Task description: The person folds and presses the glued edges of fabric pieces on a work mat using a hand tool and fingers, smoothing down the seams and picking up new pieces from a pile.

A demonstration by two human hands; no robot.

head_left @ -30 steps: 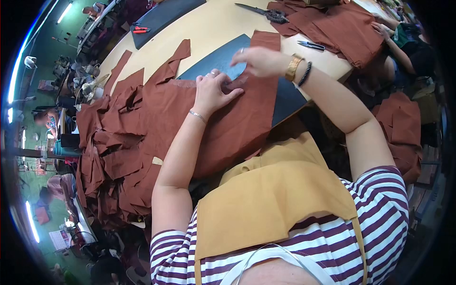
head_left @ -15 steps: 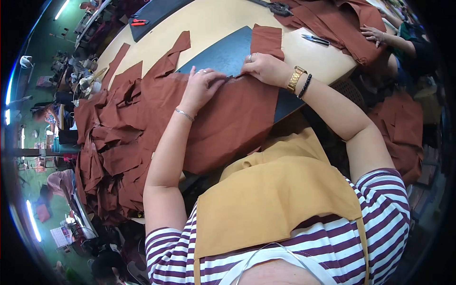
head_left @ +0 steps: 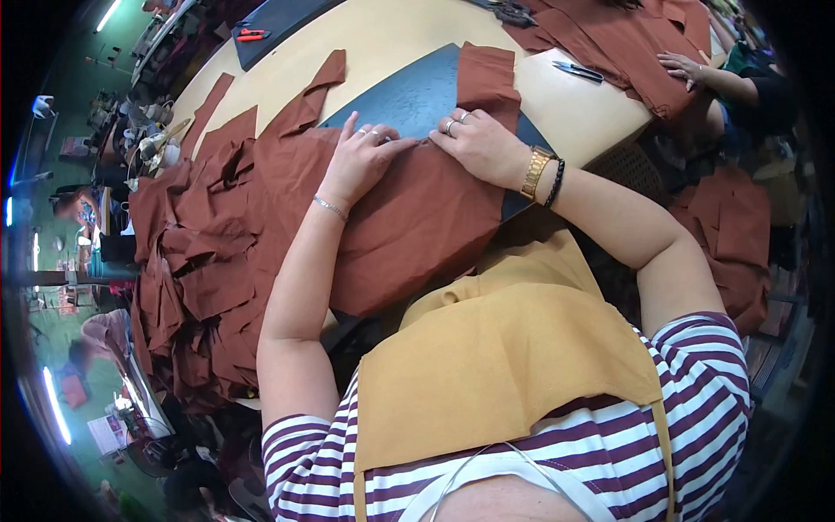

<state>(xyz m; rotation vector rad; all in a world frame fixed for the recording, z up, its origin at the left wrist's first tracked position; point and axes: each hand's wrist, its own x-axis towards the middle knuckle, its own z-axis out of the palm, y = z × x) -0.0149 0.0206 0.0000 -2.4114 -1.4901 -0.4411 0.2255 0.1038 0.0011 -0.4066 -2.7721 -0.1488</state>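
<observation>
A rust-brown cloth piece (head_left: pixel 417 226) lies spread over the near table edge, partly on a dark blue board (head_left: pixel 396 91). My left hand (head_left: pixel 364 157) pinches its upper edge between thumb and forefinger, with the other fingers raised. Close on its right, my right hand (head_left: pixel 480 146) pinches the same edge, knuckles up. The fingertips almost meet, and any small thing between them is hidden. Beyond my right hand, a folded strip of the same cloth (head_left: pixel 487 70) lies across the board.
A crumpled heap of brown cloth (head_left: pixel 196 270) hangs over the table's left side. Thread snips (head_left: pixel 577 71) lie on the pale tabletop (head_left: pixel 557 109); a red-handled tool (head_left: pixel 253 36) is at the far left. At right, another person's hand (head_left: pixel 683 68) rests on more brown cloth.
My right hand has moved slightly down and turned, its knuckles now facing up more. My left hand stays near the same edge. The cloth edge between them has shifted slightly.
</observation>
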